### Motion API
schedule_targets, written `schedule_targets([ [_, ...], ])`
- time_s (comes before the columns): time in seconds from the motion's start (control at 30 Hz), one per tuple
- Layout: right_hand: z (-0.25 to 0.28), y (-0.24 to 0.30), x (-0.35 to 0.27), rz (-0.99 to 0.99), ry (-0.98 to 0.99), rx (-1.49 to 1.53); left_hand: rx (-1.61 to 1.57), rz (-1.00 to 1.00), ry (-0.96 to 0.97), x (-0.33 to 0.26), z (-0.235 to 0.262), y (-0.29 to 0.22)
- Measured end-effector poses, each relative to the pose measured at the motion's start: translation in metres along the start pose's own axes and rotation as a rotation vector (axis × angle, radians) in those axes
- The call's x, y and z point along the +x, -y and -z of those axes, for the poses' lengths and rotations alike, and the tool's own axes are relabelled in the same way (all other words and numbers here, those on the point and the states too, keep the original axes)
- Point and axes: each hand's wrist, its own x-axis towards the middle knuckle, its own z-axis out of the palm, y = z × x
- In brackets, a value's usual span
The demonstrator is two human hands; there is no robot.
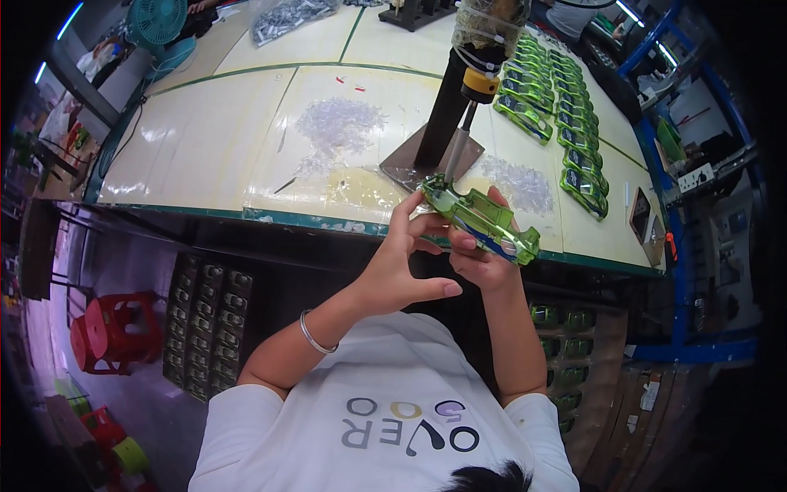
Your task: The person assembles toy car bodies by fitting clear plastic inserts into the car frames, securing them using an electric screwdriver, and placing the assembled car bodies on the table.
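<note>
A translucent green toy car body shell [484, 221] is tilted in front of me at the table's near edge. My right hand [484, 261] grips its right part, thumb on the near side and fingers behind. My left hand [402, 261] has its fingertips at the shell's left end, while its thumb stretches away from it. Over that left end, the shaft of an upright mounted screwdriver [461, 148] reaches down to the shell; the exact contact is too small to tell. A black post on a metal base plate [398, 164] stands behind the shell.
Small clear plastic pieces [340, 123] lie piled on the table [188, 164], with more [516, 184] right of the post. Rows of green car shells [580, 135] fill the right side. Trays of parts [209, 324] stand below left, beside red stools [119, 332]. A fan [156, 20] stands far left.
</note>
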Motion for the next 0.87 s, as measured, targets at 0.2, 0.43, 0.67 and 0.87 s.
schedule_targets([
  [0.2,0.004,0.000,0.001,-0.008,0.030,0.009,0.006,-0.006,-0.007,-0.001,-0.001,-0.002],
  [0.43,0.006,0.001,0.001,0.015,0.042,0.015,0.065,-0.015,0.013,-0.002,-0.003,-0.003],
  [0.67,0.003,0.001,0.000,0.016,0.040,-0.001,0.080,-0.021,0.025,-0.002,-0.005,-0.006],
  [0.87,0.004,0.003,0.000,0.028,0.068,0.004,0.076,-0.029,0.043,-0.001,-0.005,-0.009],
])
